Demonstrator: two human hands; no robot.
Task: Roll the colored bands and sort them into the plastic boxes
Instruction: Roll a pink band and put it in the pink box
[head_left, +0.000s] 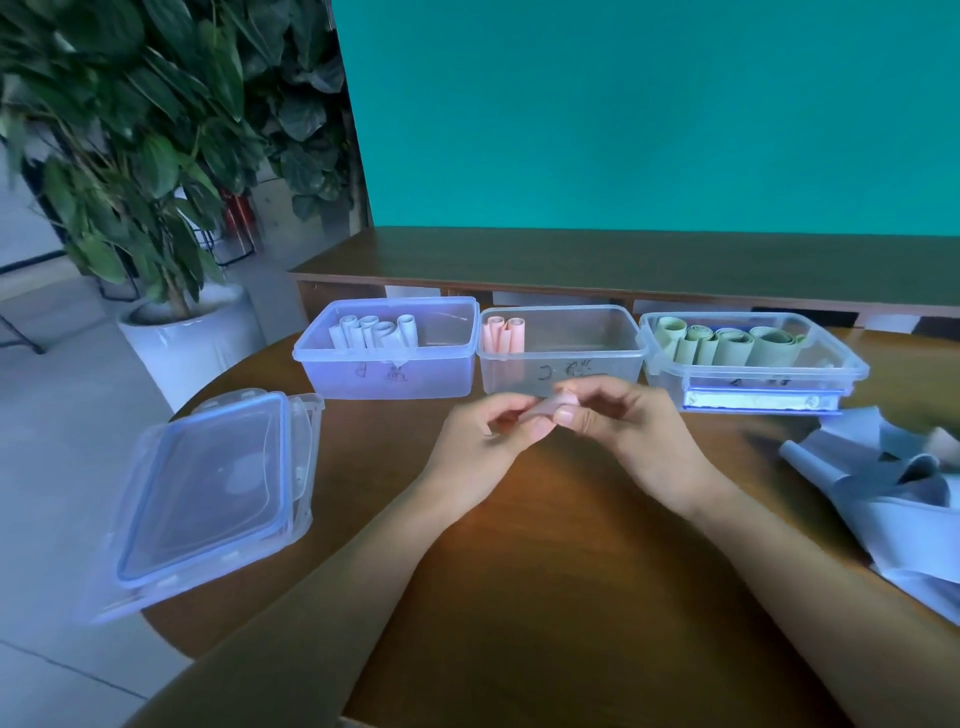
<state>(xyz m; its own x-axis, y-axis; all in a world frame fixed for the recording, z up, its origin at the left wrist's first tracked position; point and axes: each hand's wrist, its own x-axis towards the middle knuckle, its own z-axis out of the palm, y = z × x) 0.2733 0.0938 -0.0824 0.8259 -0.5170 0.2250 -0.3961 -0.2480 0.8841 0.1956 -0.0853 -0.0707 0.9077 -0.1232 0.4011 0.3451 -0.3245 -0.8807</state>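
Both hands meet over the middle of the table, just in front of the middle box. My left hand (488, 434) and my right hand (618, 421) pinch a small rolled pink band (550, 405) between their fingertips. Three clear plastic boxes stand in a row behind the hands. The left box (384, 371) holds several pale blue rolls (374, 330). The middle box (561, 371) holds two pink rolls (504, 335) at its left end. The right box (841, 358) holds several green rolls (727, 345). Loose unrolled pale blue bands (883, 483) lie at the table's right edge.
Stacked clear lids (208, 493) with blue seals lie at the table's left edge, partly overhanging it. Another lid (758, 401) sits under the right box. A potted plant (171, 332) stands on the floor at the left. A wooden shelf (571, 260) runs behind the boxes.
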